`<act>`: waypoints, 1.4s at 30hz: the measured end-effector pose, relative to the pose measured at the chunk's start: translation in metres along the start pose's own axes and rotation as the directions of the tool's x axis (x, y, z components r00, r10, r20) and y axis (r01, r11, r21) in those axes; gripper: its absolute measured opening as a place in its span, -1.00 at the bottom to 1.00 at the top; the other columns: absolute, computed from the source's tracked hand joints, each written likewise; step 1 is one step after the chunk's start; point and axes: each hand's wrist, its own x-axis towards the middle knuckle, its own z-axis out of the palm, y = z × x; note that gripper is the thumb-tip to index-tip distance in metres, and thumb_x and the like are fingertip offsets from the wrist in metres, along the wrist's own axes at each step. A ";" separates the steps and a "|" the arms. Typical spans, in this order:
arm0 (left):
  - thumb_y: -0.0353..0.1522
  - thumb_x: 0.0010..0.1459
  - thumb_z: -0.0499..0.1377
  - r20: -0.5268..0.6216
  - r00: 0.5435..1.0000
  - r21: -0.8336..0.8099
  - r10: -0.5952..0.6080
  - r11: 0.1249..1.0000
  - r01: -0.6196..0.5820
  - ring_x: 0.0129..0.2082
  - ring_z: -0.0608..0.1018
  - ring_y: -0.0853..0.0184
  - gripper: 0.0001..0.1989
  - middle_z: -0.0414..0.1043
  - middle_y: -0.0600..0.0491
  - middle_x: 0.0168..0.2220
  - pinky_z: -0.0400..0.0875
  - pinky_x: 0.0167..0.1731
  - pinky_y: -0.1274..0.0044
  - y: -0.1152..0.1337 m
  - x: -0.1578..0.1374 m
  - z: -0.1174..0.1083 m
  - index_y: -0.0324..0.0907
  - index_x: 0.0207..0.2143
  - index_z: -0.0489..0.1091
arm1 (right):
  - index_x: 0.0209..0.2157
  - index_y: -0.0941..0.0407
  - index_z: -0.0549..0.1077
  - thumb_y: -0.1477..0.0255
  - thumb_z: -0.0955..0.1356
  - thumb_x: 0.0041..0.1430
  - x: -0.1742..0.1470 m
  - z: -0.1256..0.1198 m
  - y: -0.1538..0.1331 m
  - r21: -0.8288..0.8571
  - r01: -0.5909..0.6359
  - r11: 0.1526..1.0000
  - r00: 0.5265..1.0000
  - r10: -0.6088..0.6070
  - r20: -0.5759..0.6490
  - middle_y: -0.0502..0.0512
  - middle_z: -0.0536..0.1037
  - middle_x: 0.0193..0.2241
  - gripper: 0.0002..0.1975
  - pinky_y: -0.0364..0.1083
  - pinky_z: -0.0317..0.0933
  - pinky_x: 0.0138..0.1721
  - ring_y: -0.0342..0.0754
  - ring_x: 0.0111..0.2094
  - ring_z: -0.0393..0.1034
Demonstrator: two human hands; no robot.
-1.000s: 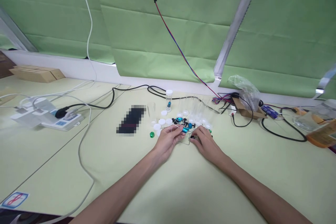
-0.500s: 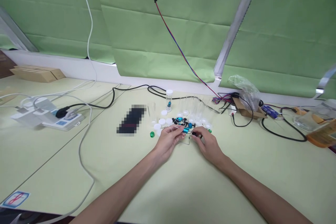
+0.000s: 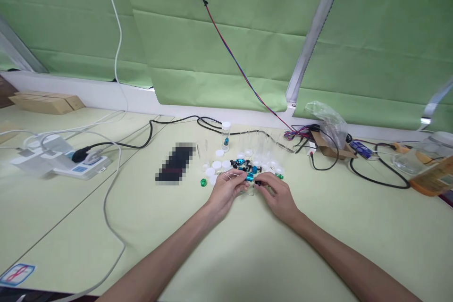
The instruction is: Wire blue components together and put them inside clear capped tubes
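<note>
Over the table, my left hand (image 3: 226, 192) is closed around a small shiny blue cylinder (image 3: 249, 177) with thin bent metal wire (image 3: 249, 193) about it. Close on its right, my right hand (image 3: 279, 194) pinches a small black piece (image 3: 258, 182) near the cylinder's end; whether the two touch I cannot tell. Just behind the hands lies a pile of small blue and black parts (image 3: 255, 169), partly hidden by my fingers. Several round white caps (image 3: 216, 165) lie left of the pile, and a green round piece (image 3: 203, 182) sits nearest my left hand.
Clear tubes (image 3: 262, 140) stand behind the parts, beside a white-capped tube (image 3: 225, 142) holding a blue piece. A pixelated dark rectangle (image 3: 176, 163) lies left. Farther left is a power strip (image 3: 88, 168) with cables; at right, a cardboard box (image 3: 327, 147) and an orange container (image 3: 432, 179).
The black piece in my right hand has shifted slightly towards the blue cylinder. My left hand keeps its hold. The whole view has moved a little.
</note>
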 end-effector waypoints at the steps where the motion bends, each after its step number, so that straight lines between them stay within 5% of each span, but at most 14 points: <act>1: -0.37 -0.16 0.43 -0.002 1.000 0.003 -0.001 1.000 0.001 -0.53 0.50 0.47 -0.77 0.45 0.07 -0.56 0.42 -0.40 0.62 0.000 0.000 0.000 -0.28 -0.44 0.48 | -0.14 0.05 0.49 0.47 0.31 0.26 0.000 0.000 0.000 0.031 -0.032 0.999 0.999 0.032 -0.004 0.14 0.52 -0.22 -0.84 -0.01 0.34 -0.16 0.00 -0.17 0.42; 11: -0.36 -0.16 0.42 -0.007 1.000 0.017 0.006 1.000 -0.006 -0.53 0.49 0.46 -0.76 0.45 0.08 -0.58 0.40 -0.41 0.62 -0.003 0.001 -0.001 -0.26 -0.45 0.46 | -0.22 0.04 0.56 0.38 0.42 0.12 0.002 0.007 0.005 0.438 -0.259 0.861 0.950 0.308 -0.044 0.11 0.51 -0.23 -0.84 -0.08 0.39 -0.24 -0.01 -0.18 0.43; 22: -0.35 -0.15 0.42 0.009 1.000 0.040 0.019 0.999 -0.019 -0.55 0.48 0.47 -0.76 0.44 0.08 -0.58 0.40 -0.41 0.62 -0.001 0.001 0.001 -0.27 -0.45 0.47 | -0.24 0.08 0.55 0.35 0.43 0.09 0.001 0.008 0.006 0.492 -0.352 0.796 0.919 0.395 0.019 0.10 0.55 -0.26 -0.82 -0.05 0.39 -0.24 -0.05 -0.31 0.46; 42: -0.36 -0.13 0.42 0.011 0.999 0.052 0.044 0.998 -0.045 -0.53 0.48 0.49 -0.75 0.45 0.10 -0.51 0.40 -0.44 0.64 -0.001 0.002 0.002 -0.26 -0.40 0.48 | -0.07 0.01 0.50 0.37 0.24 0.33 0.000 0.005 0.001 0.279 -0.170 0.945 0.983 0.184 -0.024 0.11 0.38 -0.23 -0.76 -0.03 0.35 -0.22 -0.10 -0.34 0.40</act>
